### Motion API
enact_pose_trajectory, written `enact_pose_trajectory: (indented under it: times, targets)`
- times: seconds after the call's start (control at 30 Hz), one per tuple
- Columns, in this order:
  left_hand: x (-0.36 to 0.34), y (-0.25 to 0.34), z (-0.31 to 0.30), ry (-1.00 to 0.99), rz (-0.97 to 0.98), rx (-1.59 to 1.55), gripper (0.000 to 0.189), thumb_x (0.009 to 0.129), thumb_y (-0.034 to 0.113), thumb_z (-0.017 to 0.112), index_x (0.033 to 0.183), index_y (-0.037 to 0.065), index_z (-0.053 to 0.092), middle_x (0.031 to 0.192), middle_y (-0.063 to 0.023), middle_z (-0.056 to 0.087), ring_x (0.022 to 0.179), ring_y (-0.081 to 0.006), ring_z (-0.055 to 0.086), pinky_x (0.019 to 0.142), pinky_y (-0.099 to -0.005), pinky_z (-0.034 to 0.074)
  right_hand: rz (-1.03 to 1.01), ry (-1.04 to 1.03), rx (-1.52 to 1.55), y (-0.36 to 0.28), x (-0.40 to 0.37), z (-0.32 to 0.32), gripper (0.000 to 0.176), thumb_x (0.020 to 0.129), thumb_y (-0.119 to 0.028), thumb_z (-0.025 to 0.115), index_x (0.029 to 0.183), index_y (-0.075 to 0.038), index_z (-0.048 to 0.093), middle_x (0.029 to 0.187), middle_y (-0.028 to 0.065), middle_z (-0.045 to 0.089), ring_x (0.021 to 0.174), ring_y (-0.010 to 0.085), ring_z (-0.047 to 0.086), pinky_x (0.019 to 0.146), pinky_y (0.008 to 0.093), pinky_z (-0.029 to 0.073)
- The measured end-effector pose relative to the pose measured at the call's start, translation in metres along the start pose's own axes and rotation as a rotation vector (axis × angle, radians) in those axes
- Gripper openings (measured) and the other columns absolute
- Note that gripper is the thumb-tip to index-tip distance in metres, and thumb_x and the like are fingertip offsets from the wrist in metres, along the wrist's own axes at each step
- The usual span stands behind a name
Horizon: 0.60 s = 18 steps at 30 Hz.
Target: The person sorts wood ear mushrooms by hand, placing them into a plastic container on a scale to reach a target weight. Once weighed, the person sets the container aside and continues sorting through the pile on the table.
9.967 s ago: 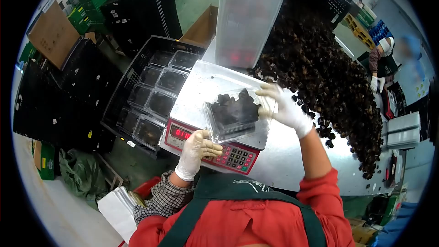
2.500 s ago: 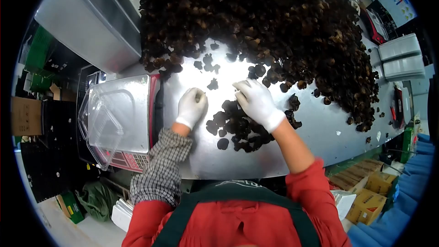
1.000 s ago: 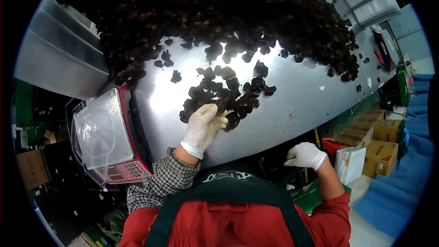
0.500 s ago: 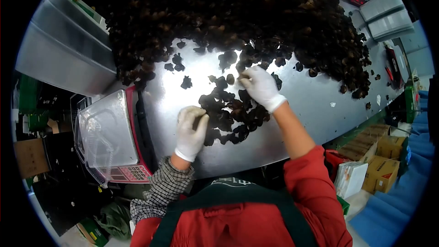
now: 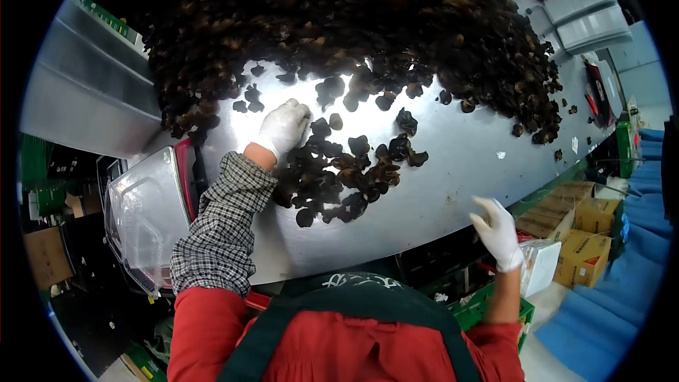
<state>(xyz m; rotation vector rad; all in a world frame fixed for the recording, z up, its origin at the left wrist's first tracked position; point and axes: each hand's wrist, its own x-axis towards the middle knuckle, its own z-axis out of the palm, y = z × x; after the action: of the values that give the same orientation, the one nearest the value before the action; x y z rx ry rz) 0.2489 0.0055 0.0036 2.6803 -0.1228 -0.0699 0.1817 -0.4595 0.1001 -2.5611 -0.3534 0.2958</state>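
Loose dark wood ear mushrooms (image 5: 327, 180) lie spread in a small group on the steel table (image 5: 438, 163). At the upper left of this group is my left hand (image 5: 284, 129), in a white glove. Its fingers are curled down towards the tabletop, and whatever they hold is hidden beneath them. My right hand (image 5: 499, 235), also gloved in white, hangs over the table's front edge at the right. Its thumb and fingers are apart with nothing seen between them. A big heap of wood ear mushrooms (image 5: 339, 21) covers the far side.
A scale with a steel pan (image 5: 147, 194) stands to the left, below a tall metal bin (image 5: 85, 88). White plastic containers (image 5: 587, 14) are at the far right. Cardboard boxes (image 5: 581, 258) and a green crate (image 5: 475, 308) sit beyond the front edge, near blue sheeting (image 5: 608, 325).
My right hand has left the mushrooms, moving right and back to the table edge, and its fingers have opened. My left hand has reached forward past the small group.
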Motion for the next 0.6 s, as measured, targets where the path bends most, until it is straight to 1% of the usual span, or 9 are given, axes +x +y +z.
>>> enact_pose_trajectory:
  times: [0.03, 0.17, 0.23, 0.3, 0.33, 0.43, 0.47, 0.53, 0.6]
  targets:
    - [0.001, 0.005, -0.001, 0.008, -0.065, 0.004, 0.013, 0.083, 0.011, 0.058, 0.092, 0.007, 0.066, 0.095, -0.0119, 0.062, 0.086, -0.0299, 0.062, 0.079, -0.0379, 0.051, -0.111, -0.019, 0.018, -0.023, 0.024, 0.012, 0.033, 0.079, -0.012, 0.069, 0.110, -0.003, 0.062, 0.098, 0.0153, 0.062, 0.087, 0.0314, 0.062, 0.075, 0.0362, 0.051]
    - [-0.003, 0.005, -0.005, 0.199, -0.279, -0.323, 0.017, 0.085, 0.012, 0.057, 0.096, 0.004, 0.066, 0.096, -0.0144, 0.065, 0.088, -0.0290, 0.064, 0.080, -0.0341, 0.051, -0.576, 0.030, 0.072, -0.107, 0.130, 0.087, 0.025, 0.080, -0.011, 0.064, 0.105, -0.007, 0.064, 0.090, 0.0116, 0.061, 0.083, 0.0303, 0.061, 0.073, 0.0392, 0.050]
    - [-0.019, 0.010, -0.019, 0.359, -0.415, -0.567, 0.015, 0.087, 0.010, 0.060, 0.099, 0.002, 0.065, 0.087, -0.0096, 0.066, 0.077, -0.0182, 0.064, 0.070, -0.0282, 0.051, -0.639, -0.014, -0.077, -0.136, 0.176, 0.123, 0.021, 0.081, -0.013, 0.061, 0.101, -0.009, 0.062, 0.093, 0.0108, 0.062, 0.082, 0.0290, 0.063, 0.072, 0.0385, 0.052]
    - [-0.046, 0.019, -0.041, 0.409, -0.456, -0.947, 0.016, 0.090, 0.007, 0.059, 0.103, -0.002, 0.063, 0.083, -0.0042, 0.064, 0.067, -0.0082, 0.059, 0.059, -0.0213, 0.047, -0.589, -0.187, -0.311, -0.152, 0.207, 0.149, 0.022, 0.080, -0.014, 0.060, 0.102, -0.010, 0.061, 0.097, 0.0122, 0.061, 0.081, 0.0313, 0.064, 0.073, 0.0412, 0.053]
    - [-0.062, 0.024, -0.051, 0.439, -0.418, -0.921, 0.016, 0.091, 0.005, 0.058, 0.104, -0.002, 0.063, 0.082, -0.0038, 0.063, 0.065, -0.0075, 0.057, 0.057, -0.0201, 0.045, -0.586, -0.229, -0.316, -0.155, 0.219, 0.158, 0.022, 0.081, -0.014, 0.059, 0.102, -0.010, 0.061, 0.096, 0.0125, 0.062, 0.082, 0.0321, 0.064, 0.074, 0.0409, 0.053]
    - [-0.101, 0.059, -0.061, 0.401, -0.476, -1.017, 0.016, 0.090, 0.004, 0.058, 0.104, 0.000, 0.064, 0.084, -0.0033, 0.063, 0.066, -0.0064, 0.056, 0.059, -0.0192, 0.046, -0.540, -0.252, -0.079, -0.140, 0.226, 0.157, 0.016, 0.084, -0.017, 0.055, 0.093, -0.008, 0.064, 0.094, 0.0114, 0.062, 0.086, 0.0318, 0.063, 0.076, 0.0388, 0.052]
    - [-0.108, 0.081, -0.057, 0.356, -0.521, -1.067, 0.016, 0.090, 0.004, 0.058, 0.105, 0.002, 0.064, 0.085, -0.0029, 0.063, 0.067, -0.0062, 0.057, 0.060, -0.0190, 0.047, -0.460, -0.213, 0.006, -0.141, 0.212, 0.136, 0.019, 0.081, -0.009, 0.048, 0.089, -0.005, 0.064, 0.094, 0.0129, 0.065, 0.090, 0.0328, 0.062, 0.080, 0.0384, 0.051]
    - [-0.116, 0.132, -0.033, 0.128, -0.423, -1.220, 0.020, 0.088, 0.003, 0.059, 0.106, 0.006, 0.066, 0.087, -0.0030, 0.063, 0.070, -0.0081, 0.058, 0.064, -0.0217, 0.049, -0.369, -0.123, 0.208, -0.121, 0.180, 0.088, 0.018, 0.085, -0.012, 0.053, 0.096, -0.004, 0.064, 0.093, 0.0145, 0.063, 0.088, 0.0307, 0.062, 0.078, 0.0379, 0.050]
    - [-0.114, 0.182, -0.005, -0.099, -0.025, -1.016, 0.031, 0.088, 0.015, 0.061, 0.118, 0.007, 0.061, 0.099, -0.0096, 0.064, 0.082, -0.0180, 0.062, 0.075, -0.0298, 0.051, -0.211, -0.069, 0.253, -0.092, 0.130, 0.027, 0.015, 0.086, -0.012, 0.058, 0.096, -0.002, 0.064, 0.086, 0.0131, 0.062, 0.076, 0.0270, 0.060, 0.070, 0.0340, 0.049]
